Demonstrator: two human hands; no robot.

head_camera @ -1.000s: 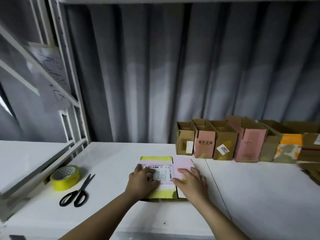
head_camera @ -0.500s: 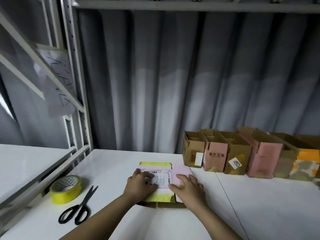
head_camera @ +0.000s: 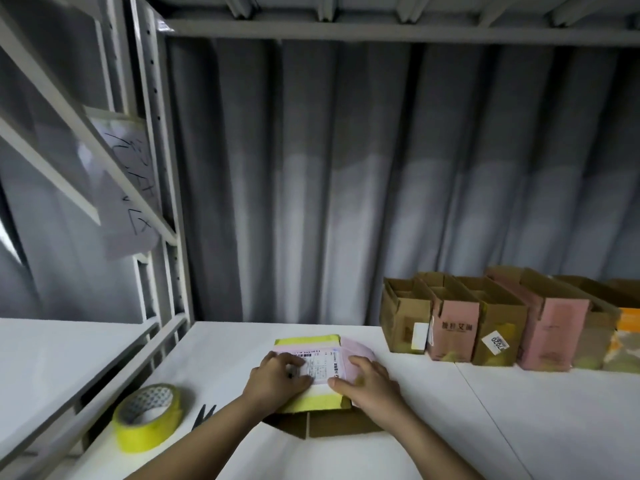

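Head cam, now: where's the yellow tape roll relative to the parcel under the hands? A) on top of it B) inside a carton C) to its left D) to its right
C: the yellow tape roll lies on the table left of the parcel, apart from it.

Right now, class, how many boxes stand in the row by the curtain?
6, left to right: white-labelled brown box, lettered pink box, 7020-sticker box, tall pink box, plain brown box, orange box cut by the frame edge; more may hide beyond.
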